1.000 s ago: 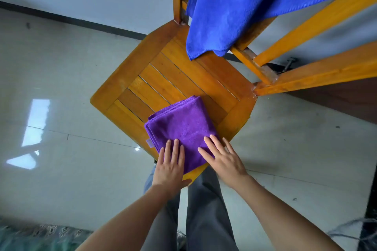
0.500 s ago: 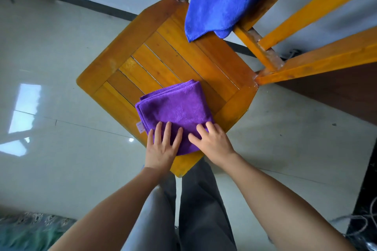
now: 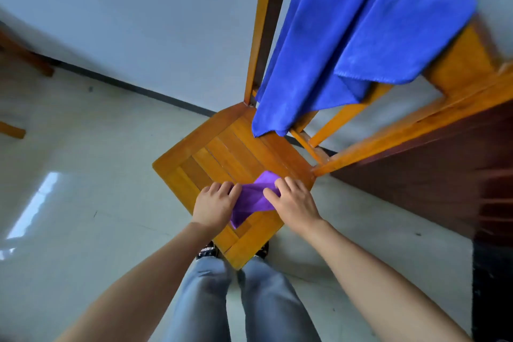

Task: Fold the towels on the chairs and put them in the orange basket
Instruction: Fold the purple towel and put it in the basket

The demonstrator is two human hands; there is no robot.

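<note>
A folded purple towel [image 3: 254, 200] lies on the front part of the wooden chair seat [image 3: 222, 150]. My left hand [image 3: 215, 203] grips its left side with curled fingers, and my right hand [image 3: 294, 201] grips its right side the same way. The towel bunches and sags between them, one corner hanging down toward the seat. A large blue towel [image 3: 352, 33] hangs unfolded over the chair's backrest, its lower corner reaching the back of the seat. No orange basket is in view.
The chair stands against a pale wall, on a glossy light tiled floor [image 3: 83, 203]. A dark brown wooden panel [image 3: 444, 175] fills the right side. Part of another wooden piece of furniture [image 3: 25, 61] shows at the far left. My legs stand right before the chair's front corner.
Both hands lay flat on the folded purple towel before; now their fingers have curled round its two sides and it bunches up between them. The view has tilted upward.
</note>
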